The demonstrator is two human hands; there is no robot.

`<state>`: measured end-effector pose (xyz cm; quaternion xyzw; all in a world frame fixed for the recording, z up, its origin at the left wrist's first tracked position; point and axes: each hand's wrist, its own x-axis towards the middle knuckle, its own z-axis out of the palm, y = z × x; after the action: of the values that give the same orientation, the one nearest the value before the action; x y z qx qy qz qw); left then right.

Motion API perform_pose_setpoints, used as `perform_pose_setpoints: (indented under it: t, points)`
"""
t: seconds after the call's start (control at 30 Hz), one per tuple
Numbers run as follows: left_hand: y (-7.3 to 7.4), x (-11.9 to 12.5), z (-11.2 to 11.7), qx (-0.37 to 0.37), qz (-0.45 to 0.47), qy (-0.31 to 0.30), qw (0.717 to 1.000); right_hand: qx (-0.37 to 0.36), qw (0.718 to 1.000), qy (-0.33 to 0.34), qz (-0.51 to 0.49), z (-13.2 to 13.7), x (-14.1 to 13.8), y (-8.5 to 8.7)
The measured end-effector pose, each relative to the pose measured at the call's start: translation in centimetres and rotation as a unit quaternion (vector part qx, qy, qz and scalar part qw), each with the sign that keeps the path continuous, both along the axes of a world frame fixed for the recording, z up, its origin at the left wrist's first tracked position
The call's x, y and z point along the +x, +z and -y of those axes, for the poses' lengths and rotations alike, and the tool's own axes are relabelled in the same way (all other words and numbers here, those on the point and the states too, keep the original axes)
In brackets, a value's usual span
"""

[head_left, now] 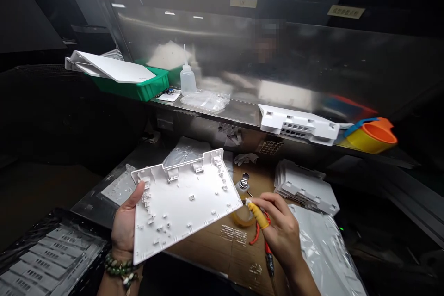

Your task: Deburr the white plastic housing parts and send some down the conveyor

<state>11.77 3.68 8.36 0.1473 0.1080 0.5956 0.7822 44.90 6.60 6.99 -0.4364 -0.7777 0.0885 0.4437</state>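
Note:
My left hand (126,222), a bead bracelet at its wrist, grips the left edge of a white plastic panel (183,215), thumb on top. The panel is tilted, its inner face with small clips and posts turned towards me. My right hand (277,222) is by the panel's right corner, thumb and forefinger pinched together. A yellow finger cover (258,216) wraps the thumb. A small whitish bit shows at the fingertips, too small to name. Beneath this hand lie red-handled pliers (255,235), a red-and-black tool (269,256) and a roll of tape (243,218).
A metal shelf (239,110) spans the back with a green bin (149,89), a squeeze bottle (188,79), a white part (298,125) and an orange-and-yellow cup (373,138). Stacked panels (305,187) and bagged panels (319,245) stand right; more parts (45,259) lie left.

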Motion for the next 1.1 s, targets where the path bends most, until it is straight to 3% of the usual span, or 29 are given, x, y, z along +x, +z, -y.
perform_pose_setpoints:
  t: [0.1,0.2,0.3,0.47,0.63,0.77,0.93,1.1]
  points:
    - [-0.3,-0.3,0.3,-0.022,-0.007,0.019,1.0,-0.014,0.999,0.035,0.036,-0.6,0.2,-0.6]
    - [-0.3,-0.5,0.8,-0.056,-0.036,0.035,0.997,-0.018,0.999,-0.005,0.038,-2.0,0.5,-0.4]
    - [-0.3,-0.2,1.3,-0.077,-0.068,0.047,0.994,0.0,0.999,-0.033,-0.029,-3.1,0.0,1.3]
    - [-0.9,0.8,2.0,-0.085,-0.093,0.025,0.992,0.022,0.996,-0.011,-0.083,-4.0,-2.6,3.8]
    - [-1.5,1.4,2.4,-0.069,-0.098,-0.035,0.992,0.008,0.998,-0.058,-0.026,-4.8,-3.0,2.6]
    - [-1.8,1.3,2.7,-0.063,-0.071,-0.077,0.992,-0.019,0.998,-0.009,-0.06,-5.2,-2.2,0.6]
    - [-1.5,2.2,3.0,-0.113,-0.082,0.029,0.99,-0.07,0.994,-0.058,-0.055,-5.8,-1.8,-1.6]
    - [-0.6,6.0,2.7,-0.135,-0.261,0.088,0.952,-0.051,0.99,0.024,-0.132,-2.3,-5.1,0.5]
